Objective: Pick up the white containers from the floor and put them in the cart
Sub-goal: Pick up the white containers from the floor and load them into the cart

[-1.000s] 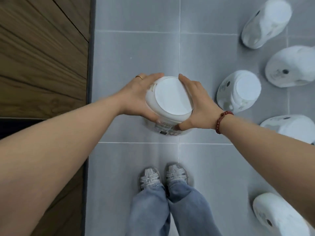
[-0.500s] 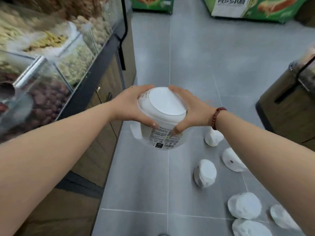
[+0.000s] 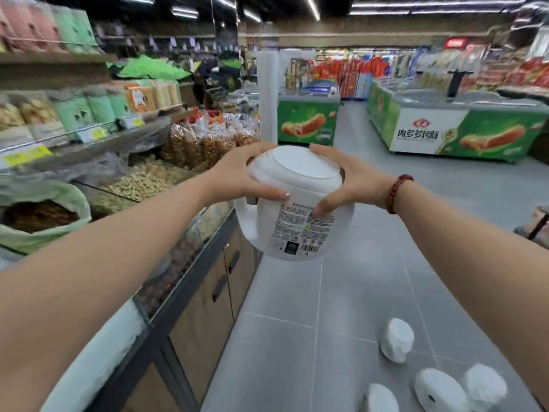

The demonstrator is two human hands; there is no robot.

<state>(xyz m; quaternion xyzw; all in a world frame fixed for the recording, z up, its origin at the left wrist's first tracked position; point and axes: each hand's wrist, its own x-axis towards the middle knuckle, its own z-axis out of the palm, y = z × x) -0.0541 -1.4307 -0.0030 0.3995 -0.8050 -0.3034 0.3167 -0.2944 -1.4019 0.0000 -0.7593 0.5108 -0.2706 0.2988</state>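
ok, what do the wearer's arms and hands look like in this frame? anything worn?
Both forearms are bare, with no sleeves in view and no gloves. The right hand has a dark red beaded bracelet round its wrist. The left hand has nothing on the wrist, and its thumbnail looks pale and glossy. No watch or markings visible.

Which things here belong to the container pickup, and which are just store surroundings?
Job: white container, gripped by left hand and right hand; four containers on the floor.
Surroundings: bulk snack bins, green freezer chests, plastic bag roll, wooden cabinet.
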